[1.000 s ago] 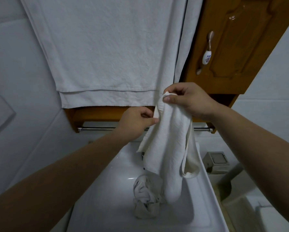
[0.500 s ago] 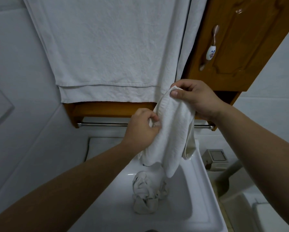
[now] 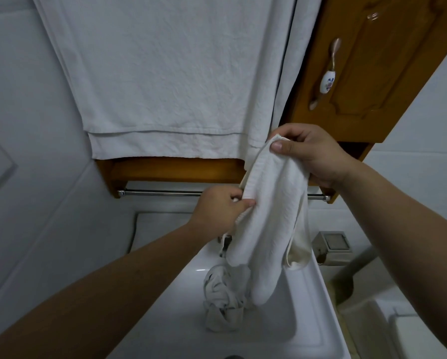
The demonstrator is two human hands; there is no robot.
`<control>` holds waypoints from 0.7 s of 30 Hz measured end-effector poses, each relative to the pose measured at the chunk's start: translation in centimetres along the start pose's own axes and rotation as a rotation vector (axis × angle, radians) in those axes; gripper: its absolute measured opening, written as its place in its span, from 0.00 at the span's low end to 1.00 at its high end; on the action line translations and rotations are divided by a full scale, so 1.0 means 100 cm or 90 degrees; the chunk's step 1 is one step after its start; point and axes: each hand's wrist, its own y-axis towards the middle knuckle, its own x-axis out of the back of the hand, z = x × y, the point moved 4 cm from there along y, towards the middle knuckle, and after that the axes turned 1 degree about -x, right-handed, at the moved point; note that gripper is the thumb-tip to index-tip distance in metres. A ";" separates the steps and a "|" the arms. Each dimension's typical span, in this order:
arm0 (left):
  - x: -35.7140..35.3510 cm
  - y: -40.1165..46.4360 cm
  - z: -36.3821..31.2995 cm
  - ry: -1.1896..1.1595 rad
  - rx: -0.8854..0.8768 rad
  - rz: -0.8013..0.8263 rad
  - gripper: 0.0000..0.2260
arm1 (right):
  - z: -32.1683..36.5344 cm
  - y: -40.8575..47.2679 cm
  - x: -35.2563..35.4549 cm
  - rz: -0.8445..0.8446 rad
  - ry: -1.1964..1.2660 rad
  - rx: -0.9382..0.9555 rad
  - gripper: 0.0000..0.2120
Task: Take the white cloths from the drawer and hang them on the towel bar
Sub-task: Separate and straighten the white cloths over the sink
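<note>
A white cloth (image 3: pixel 269 218) hangs in front of me above the sink. My right hand (image 3: pixel 310 154) pinches its top corner between thumb and fingers. Lower and to the left, my left hand (image 3: pixel 222 208) pinches the cloth's left edge. A chrome towel bar (image 3: pixel 160 193) runs under the wooden shelf, just behind my left hand; its right end (image 3: pixel 318 196) shows past the cloth. A large white towel (image 3: pixel 165 81) hangs from above, covering the wall over the shelf. A crumpled greyish cloth (image 3: pixel 223 301) lies in the sink basin. No drawer is in view.
A white sink (image 3: pixel 318 301) fills the lower middle, with its tap partly hidden behind the cloth. A wooden cabinet door (image 3: pixel 372 68) with a ceramic handle (image 3: pixel 327 76) is at upper right. A small metal box (image 3: pixel 332 246) sits right of the sink. White tiled walls surround.
The view has shifted slightly. My left hand has slid along the cloth's left edge and pinches it near the towel bar. My right hand still holds the top corner at about the same height.
</note>
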 end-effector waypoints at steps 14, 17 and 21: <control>-0.001 -0.011 0.021 0.157 -0.149 0.023 0.13 | -0.012 -0.003 0.022 -0.054 -0.082 -0.033 0.03; 0.000 -0.009 0.025 0.157 -0.147 0.029 0.13 | -0.011 -0.003 0.024 -0.064 -0.086 -0.026 0.04; 0.005 -0.012 0.029 0.172 -0.171 -0.051 0.13 | -0.009 -0.001 0.027 -0.060 -0.097 -0.021 0.06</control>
